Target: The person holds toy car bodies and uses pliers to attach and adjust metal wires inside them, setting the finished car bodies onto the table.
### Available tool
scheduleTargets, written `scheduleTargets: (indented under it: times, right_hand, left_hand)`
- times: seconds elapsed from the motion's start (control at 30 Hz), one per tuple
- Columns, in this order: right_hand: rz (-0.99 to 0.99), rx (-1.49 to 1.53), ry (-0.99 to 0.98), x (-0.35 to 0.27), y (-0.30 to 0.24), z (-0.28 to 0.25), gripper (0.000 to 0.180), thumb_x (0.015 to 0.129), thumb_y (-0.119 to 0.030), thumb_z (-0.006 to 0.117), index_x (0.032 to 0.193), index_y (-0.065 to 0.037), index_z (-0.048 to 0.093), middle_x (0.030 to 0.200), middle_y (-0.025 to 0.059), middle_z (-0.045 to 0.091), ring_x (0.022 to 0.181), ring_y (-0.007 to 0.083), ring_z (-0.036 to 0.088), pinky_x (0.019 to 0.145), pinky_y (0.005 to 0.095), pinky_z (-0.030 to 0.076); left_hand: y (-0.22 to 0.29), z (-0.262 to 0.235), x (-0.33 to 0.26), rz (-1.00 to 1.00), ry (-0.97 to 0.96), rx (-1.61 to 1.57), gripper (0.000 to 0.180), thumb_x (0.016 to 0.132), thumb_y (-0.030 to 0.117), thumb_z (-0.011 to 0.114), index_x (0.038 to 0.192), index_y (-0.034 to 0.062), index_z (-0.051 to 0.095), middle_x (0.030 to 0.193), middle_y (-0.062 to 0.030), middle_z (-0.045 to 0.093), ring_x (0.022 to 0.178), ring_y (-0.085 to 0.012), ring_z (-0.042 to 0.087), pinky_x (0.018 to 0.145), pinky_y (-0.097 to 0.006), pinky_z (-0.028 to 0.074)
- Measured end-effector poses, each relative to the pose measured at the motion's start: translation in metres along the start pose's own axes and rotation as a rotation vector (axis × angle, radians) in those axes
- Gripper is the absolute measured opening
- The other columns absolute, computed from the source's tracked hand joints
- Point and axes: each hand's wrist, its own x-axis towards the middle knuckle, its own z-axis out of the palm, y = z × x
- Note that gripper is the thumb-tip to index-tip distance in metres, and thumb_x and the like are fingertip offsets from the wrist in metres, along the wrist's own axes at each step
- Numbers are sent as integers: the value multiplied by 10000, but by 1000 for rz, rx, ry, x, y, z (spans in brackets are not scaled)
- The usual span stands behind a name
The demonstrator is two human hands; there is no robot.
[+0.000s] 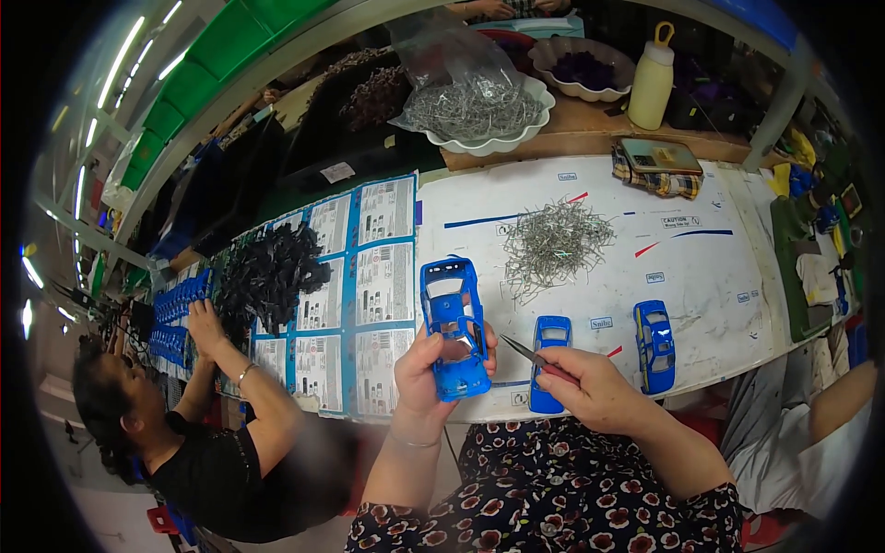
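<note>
My left hand grips a blue toy car body shell, holding it tilted above the front of the table; its window openings show through. My right hand is closed around a pointed metal tool with a red handle, its tip aimed left toward the shell and apart from it. Partly under this hand lies a second blue toy car body. Farther right rests a third blue toy car body. Beyond my hands sits a loose heap of thin bent metal wire pieces.
White printed sheeting covers the table. To the left are label sheets and a pile of black parts, where a co-worker handles blue parts. At the back stand a scalloped bowl, a yellow bottle and a phone on cloth.
</note>
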Motion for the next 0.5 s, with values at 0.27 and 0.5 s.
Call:
scheduleTargets:
  times: [0.27, 0.5]
  right_hand:
    - [7, 38, -7, -1, 3, 0, 168, 893, -116, 548, 1004, 10, 563, 715, 4, 484, 649, 75, 425, 580, 241, 371]
    - [4, -7, -3, -1, 2, -3, 165, 893, -112, 549, 1003, 11, 561, 698, 12, 481, 629, 75, 424, 565, 244, 370]
  left_hand:
    - [-2, 2, -1, -40, -26, -98, 554, 849, 329, 568, 1293, 49, 391, 990, -224, 583, 774, -282, 610, 692, -359, 518]
    - [-6, 2, 0, -49, -46, -128, 556, 851, 336, 563, 1289, 43, 385, 1012, -217, 579, 783, -284, 606, 688, -365, 517]
